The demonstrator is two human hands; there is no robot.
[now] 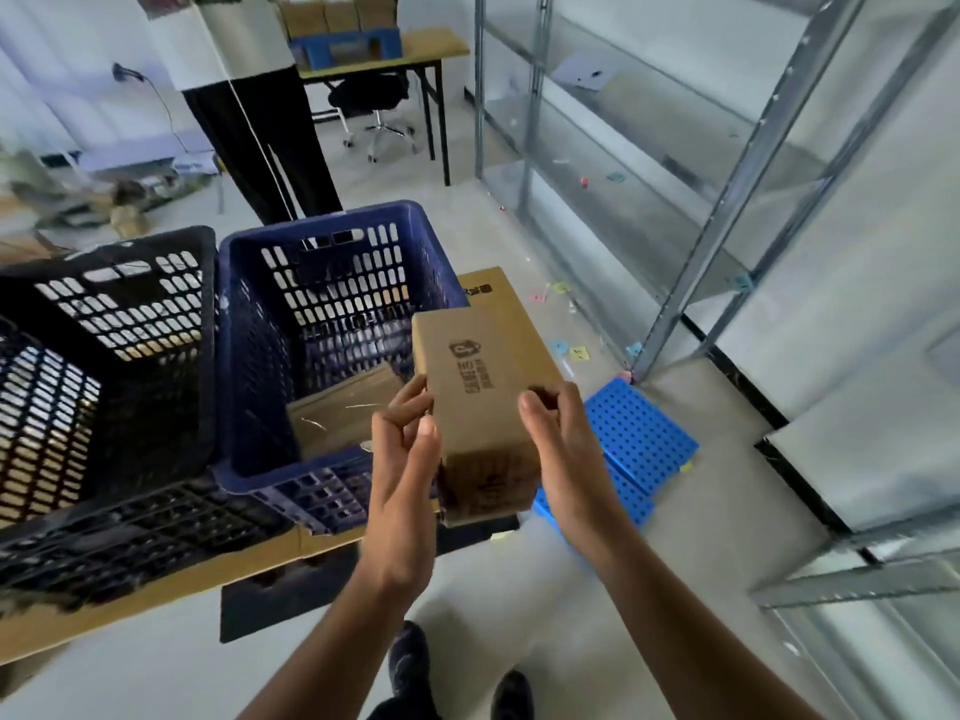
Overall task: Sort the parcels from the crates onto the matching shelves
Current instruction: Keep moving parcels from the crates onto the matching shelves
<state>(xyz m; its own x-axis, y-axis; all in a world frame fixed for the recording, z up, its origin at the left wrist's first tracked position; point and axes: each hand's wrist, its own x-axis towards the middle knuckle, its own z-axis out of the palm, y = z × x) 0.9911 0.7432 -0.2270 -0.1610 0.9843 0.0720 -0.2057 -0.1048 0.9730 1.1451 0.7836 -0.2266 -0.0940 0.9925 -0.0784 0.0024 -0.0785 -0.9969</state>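
I hold a brown cardboard parcel (pixel 480 392) with a dark printed logo in front of me, just right of the blue crate (pixel 291 356). My left hand (pixel 408 459) grips its left side and my right hand (pixel 563 449) grips its right side. Another flat brown parcel (pixel 337 413) lies inside the blue crate. A black crate (pixel 119 356) stands to the left of the blue one. The metal shelving (pixel 675 200) stands to the right, its shelves nearly bare.
Both crates rest on flattened cardboard (pixel 156 584). A blue perforated panel (pixel 634 439) lies on the floor by the shelf post. Small coloured paper scraps dot the floor. A person (pixel 249 122) stands behind the crates, near a table (pixel 374 54) with boxes and a chair.
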